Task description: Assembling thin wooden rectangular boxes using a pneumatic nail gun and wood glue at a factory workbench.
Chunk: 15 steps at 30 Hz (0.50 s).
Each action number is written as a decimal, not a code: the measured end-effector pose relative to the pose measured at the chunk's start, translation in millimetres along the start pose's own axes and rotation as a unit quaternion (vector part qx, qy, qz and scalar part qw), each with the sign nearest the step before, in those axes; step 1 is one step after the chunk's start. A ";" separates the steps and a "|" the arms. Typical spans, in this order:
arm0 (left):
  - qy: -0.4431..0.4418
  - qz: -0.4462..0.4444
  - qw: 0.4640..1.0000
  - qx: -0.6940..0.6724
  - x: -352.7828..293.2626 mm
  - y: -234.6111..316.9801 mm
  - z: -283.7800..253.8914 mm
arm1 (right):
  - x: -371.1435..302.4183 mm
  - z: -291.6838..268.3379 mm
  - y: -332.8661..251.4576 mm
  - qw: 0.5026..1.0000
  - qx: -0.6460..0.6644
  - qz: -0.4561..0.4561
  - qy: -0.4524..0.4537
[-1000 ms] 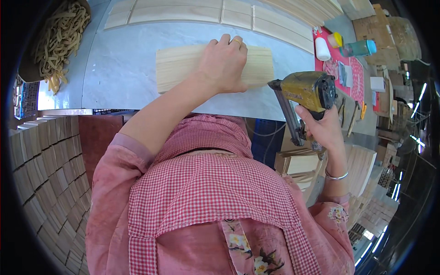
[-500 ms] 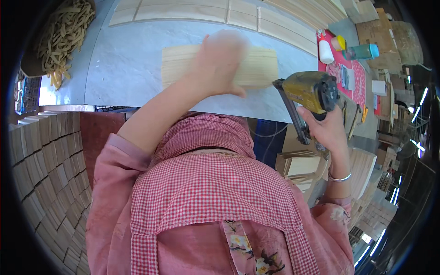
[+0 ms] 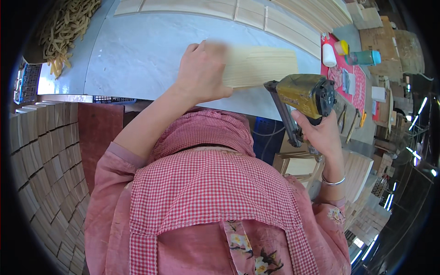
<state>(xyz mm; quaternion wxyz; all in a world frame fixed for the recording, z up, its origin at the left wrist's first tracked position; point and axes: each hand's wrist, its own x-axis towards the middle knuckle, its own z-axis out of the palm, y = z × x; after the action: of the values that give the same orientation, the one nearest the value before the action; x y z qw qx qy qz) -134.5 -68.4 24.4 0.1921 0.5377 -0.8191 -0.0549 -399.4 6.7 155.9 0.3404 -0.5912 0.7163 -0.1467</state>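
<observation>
A pale wooden board [image 3: 263,66] is over the light marble-patterned tabletop in front of me. My left hand [image 3: 201,71] is closed round its left end, the thumb at the near edge; some fingertips are smeared by motion. In my right hand [image 3: 325,133] is a yellow and black nail gun [image 3: 300,96], gripped by its handle. Its nose points left, close to the board's near right corner. Whether the nose touches the wood, I cannot tell.
Long wooden strips [image 3: 192,10] lie along the table's far side. A bin of tan bands [image 3: 64,34] stands far left, above stacked wood blocks [image 3: 46,174]. At right, a red cloth [image 3: 355,91] bears a white bottle [image 3: 328,55] and a teal bottle [image 3: 364,57]; pliers [image 3: 342,118] lie nearby.
The board has shifted to the right. My left hand has moved left from its middle to its left end. The nail gun has come slightly left, nearer the board.
</observation>
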 end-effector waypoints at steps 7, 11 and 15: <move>0.010 0.006 1.000 0.010 1.0 -0.5 3.3 | 1.2 7.1 2.4 1.000 0.021 0.013 -0.002; 0.012 0.010 1.000 0.010 2.0 0.8 1.9 | -2.2 11.1 4.6 0.997 0.054 0.052 0.002; -0.058 -0.022 0.998 0.003 2.8 2.8 -4.2 | -2.0 12.0 -9.2 0.999 -0.019 0.021 0.017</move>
<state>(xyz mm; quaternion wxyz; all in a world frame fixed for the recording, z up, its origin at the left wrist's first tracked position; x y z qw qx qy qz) -136.3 -69.3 29.8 0.1412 0.5519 -0.8172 -0.0874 -384.5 8.6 153.5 0.3199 -0.5795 0.7371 -0.1358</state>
